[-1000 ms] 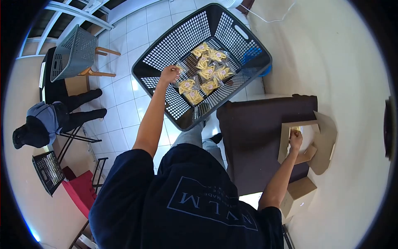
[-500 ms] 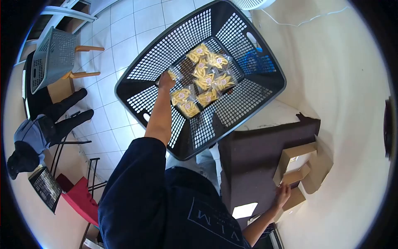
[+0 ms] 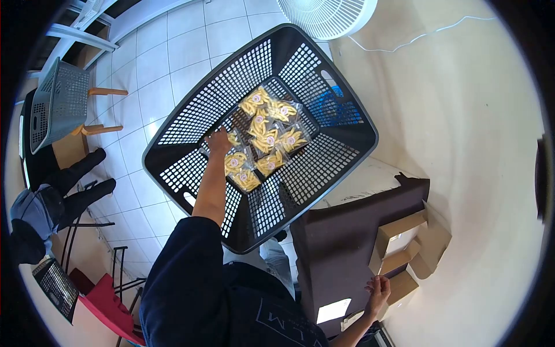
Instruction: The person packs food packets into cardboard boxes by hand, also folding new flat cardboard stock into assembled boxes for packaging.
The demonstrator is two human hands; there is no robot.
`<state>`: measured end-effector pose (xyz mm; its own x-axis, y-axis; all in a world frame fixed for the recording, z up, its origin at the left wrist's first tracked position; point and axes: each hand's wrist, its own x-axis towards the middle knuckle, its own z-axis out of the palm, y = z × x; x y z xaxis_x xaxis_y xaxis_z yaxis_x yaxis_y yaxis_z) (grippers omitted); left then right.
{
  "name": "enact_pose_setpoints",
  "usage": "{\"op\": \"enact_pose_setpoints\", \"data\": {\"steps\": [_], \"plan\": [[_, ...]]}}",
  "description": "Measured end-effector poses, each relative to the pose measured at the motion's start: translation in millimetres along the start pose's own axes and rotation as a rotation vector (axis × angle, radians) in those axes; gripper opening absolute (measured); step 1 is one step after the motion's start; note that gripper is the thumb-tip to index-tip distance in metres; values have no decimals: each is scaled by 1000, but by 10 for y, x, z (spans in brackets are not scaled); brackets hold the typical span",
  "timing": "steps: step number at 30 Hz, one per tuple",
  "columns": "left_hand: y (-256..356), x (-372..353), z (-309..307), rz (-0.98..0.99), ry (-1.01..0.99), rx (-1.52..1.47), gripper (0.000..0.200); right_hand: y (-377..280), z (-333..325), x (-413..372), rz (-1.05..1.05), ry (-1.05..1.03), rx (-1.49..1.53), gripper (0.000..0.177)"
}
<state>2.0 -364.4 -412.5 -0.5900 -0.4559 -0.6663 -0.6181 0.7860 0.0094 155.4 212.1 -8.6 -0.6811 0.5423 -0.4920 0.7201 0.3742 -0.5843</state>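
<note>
A large black basket (image 3: pixel 341 173) holds several clear bags of yellow sticks (image 3: pixel 269 140) with round labels. My left hand (image 3: pixel 218 141) reaches inside at the basket's left part, its fingers closed on one bag (image 3: pixel 233 137) that lies beside the others. At the lower right, over the dark brown covered table (image 3: pixel 341 243), my right hand (image 3: pixel 377 287) is near an open cardboard box (image 3: pixel 399 228). Its fingertips are pinched together; what they hold, if anything, is too small to name.
A white fan (image 3: pixel 329 14) stands at the top. On the left are a grey basket (image 3: pixel 63 101) on a wooden-legged stand, a seated person (image 3: pixel 58 191) and a red chair (image 3: pixel 107 303). A white paper (image 3: pixel 333 310) lies on the table.
The view has shifted, so the basket and table sit lower and further left, and more of the fan shows. My right hand has drawn slightly away from the cardboard box.
</note>
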Motion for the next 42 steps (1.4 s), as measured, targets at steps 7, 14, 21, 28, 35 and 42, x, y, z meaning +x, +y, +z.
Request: {"op": "enact_pose_setpoints", "data": {"steps": [7,14,21,28,35,42], "plan": [[215,-273,-635,325,34,-526,61,-631,274,-123,-241,-31,-25,17],[722,-1858,-1470,618,-101,-1350,45,-882,889,-197,-398,-361,226,16],[1305,-3911,-1546,799,-215,-1458,26,-1165,1385,-483,-498,-610,504,51],[1434,-4935,-1027,861,-314,-1416,21,-686,730,-780,-500,-664,596,19],[1624,-5380,-727,924,-536,-1327,28,-23,215,-801,-416,-726,811,23],[1968,-5606,-758,1025,-385,-1205,16,302,-140,-912,-395,-587,853,23]]}}
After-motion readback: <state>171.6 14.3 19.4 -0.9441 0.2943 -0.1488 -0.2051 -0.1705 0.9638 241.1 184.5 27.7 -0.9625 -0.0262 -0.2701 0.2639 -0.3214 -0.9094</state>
